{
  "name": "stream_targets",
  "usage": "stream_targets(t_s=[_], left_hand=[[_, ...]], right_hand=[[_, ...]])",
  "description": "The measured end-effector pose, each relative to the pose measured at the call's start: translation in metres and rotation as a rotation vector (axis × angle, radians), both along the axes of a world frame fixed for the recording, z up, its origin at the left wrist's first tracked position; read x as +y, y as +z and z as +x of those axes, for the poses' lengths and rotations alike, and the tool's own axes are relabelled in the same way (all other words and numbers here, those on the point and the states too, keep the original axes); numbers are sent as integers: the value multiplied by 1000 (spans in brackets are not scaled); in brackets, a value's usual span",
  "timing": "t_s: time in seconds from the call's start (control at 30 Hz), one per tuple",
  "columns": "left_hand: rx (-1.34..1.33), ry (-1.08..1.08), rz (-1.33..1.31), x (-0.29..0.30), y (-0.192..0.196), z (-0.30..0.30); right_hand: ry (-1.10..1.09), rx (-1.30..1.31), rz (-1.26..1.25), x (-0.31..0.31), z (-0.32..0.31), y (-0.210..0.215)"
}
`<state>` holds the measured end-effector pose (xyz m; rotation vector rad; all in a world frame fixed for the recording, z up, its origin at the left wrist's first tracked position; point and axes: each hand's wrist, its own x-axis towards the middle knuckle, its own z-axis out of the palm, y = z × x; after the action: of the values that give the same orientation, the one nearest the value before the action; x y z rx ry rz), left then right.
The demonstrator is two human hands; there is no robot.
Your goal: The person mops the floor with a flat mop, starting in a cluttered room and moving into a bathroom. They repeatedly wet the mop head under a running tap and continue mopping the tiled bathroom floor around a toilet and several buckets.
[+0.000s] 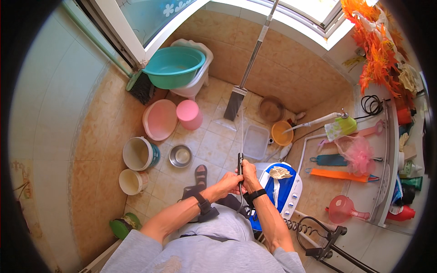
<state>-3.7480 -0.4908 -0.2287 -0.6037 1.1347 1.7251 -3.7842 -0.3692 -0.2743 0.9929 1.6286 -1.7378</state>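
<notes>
My left hand [230, 183] and my right hand [249, 174] meet in front of my body, both closed around a black tube-shaped nozzle [240, 160]. A thin pale streak runs from its tip toward the flat mop [235, 105]; whether it is a water jet or a rod I cannot tell. Below my hands a black hose or cord [241, 202] hangs down. The mop's grey head rests on the tiled floor, its pole leaning up to the window. Close by my right hand stands a blue and white washing machine [286, 193] with a crumpled pale cloth [280, 173] on top.
A teal basin [175, 68] sits on a white stool at the back left. Pink basins [159, 119], buckets [136, 154] and a metal bowl [180, 156] line the left floor. Beyond the washer are a clear tub [256, 142] and an orange basin [282, 132]. A tap [341, 113] juts from the right wall.
</notes>
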Motion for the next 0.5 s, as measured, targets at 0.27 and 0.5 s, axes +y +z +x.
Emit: stream_targets(t_s=[0.27, 0.5], left_hand=[[-78, -4, -29, -6, -2, 3], [-62, 21, 121, -7, 2, 0]], right_hand=[[-35, -130, -62, -9, 6, -18], [142, 62, 16, 1, -3, 3]])
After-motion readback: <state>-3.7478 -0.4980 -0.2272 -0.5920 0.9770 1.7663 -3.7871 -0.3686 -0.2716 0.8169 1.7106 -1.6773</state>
